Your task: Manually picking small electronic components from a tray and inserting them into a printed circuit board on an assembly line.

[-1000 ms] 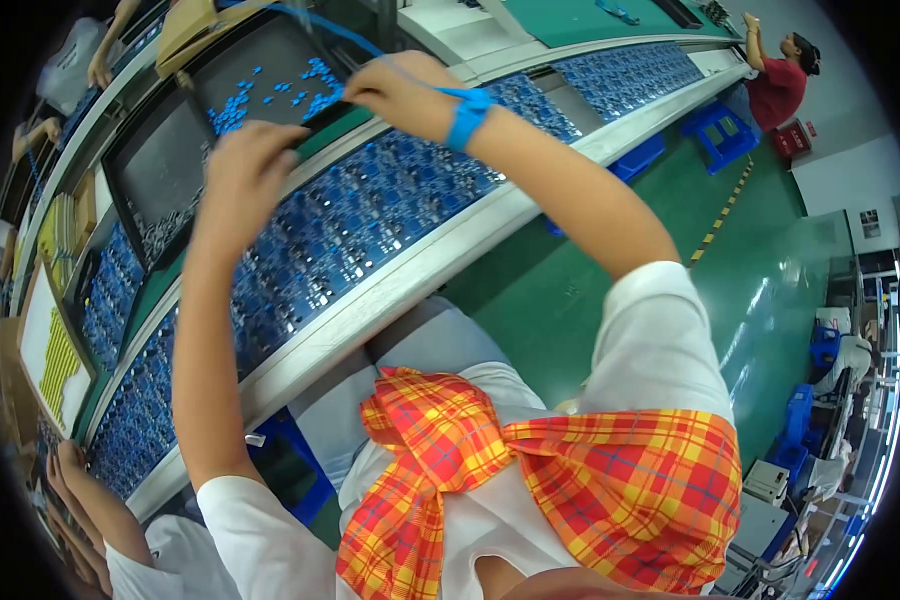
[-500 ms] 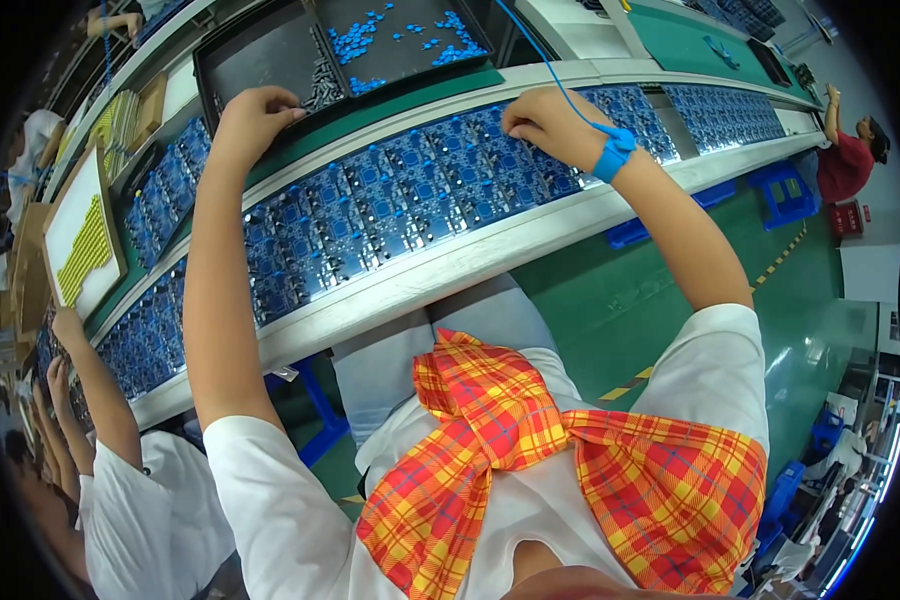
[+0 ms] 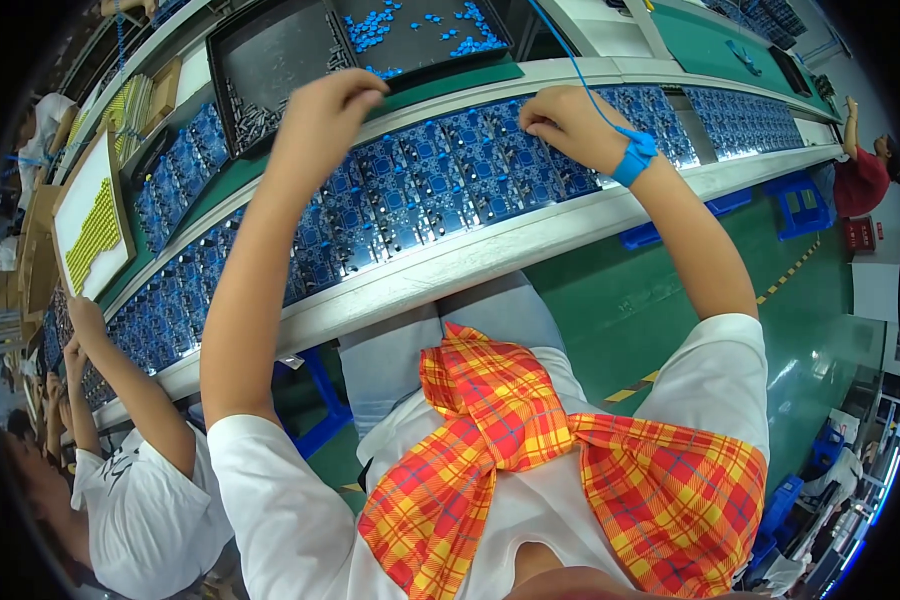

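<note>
Blue circuit boards (image 3: 440, 195) lie in a long row on the rail in front of me. My left hand (image 3: 320, 118) hangs over the far edge of the boards, beside the black tray (image 3: 290, 55). Its thumb and fingers are pinched together; whatever they hold is too small to make out. Over the boards further right is my right hand (image 3: 575, 128), fingers curled and closed, their contents hidden. A blue wrist strap (image 3: 635, 157) with a cord circles that wrist. Small dark grey parts (image 3: 257, 122) fill one tray compartment's corner, and blue round parts (image 3: 475, 40) lie scattered in the other.
A white board with yellow parts (image 3: 95, 235) stands at the left, near a co-worker's arm (image 3: 135, 375). The rail's pale front edge (image 3: 410, 270) runs between me and the boards. Blue stools (image 3: 802, 208) stand on the green floor; another person (image 3: 860, 180) is at the far right.
My left hand has moved right, away from the dark grey parts in the tray and toward the boards. My right hand stays over the boards, closed. The whole view has shifted slightly.
</note>
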Motion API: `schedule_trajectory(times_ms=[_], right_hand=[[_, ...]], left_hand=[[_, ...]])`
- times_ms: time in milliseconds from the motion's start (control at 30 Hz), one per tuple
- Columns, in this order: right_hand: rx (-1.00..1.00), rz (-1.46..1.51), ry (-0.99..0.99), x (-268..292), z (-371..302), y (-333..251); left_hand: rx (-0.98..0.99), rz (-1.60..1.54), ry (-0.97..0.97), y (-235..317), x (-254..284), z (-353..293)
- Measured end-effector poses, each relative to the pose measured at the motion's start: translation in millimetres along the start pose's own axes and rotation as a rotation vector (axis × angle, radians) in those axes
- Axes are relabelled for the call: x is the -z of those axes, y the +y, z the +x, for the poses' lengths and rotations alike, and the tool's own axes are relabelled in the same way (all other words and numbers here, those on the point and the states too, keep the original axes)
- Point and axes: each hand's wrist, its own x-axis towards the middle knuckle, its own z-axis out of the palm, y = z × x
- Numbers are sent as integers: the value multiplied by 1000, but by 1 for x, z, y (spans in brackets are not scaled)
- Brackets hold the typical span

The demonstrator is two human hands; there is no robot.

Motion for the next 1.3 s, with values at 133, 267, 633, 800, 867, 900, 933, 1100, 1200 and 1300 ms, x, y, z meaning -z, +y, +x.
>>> schedule_trajectory(times_ms=[133,267,633,800,867,900,933,1100,1200,1300], right_hand=[[16,-16,7,-1,0,-4],[49,-37,0,-1,2,0],[82,16,229,31,44,1],[-84,-318,161,46,100,-29],[-236,-472,-30,47,111,-29],[-235,-427,5,35,122,-1],[-237,-383,36,22,131,30],[-214,-371,48,8,145,32],[-212,-359,31,7,143,28],[-209,-331,22,14,136,16]], left_hand=[[11,-136,-256,28,-18,-9],[5,-245,-338,32,-29,-9],[2,-315,-337,48,-52,-7],[-270,-92,-289,61,-73,-10],[-356,-21,-282,63,-80,-11],[-370,-29,-292,68,-87,-9],[-400,-12,-304,71,-96,-6],[-459,135,-287,68,-95,-10],[-492,182,-278,70,-94,-10],[-512,204,-270,69,-93,-12]])
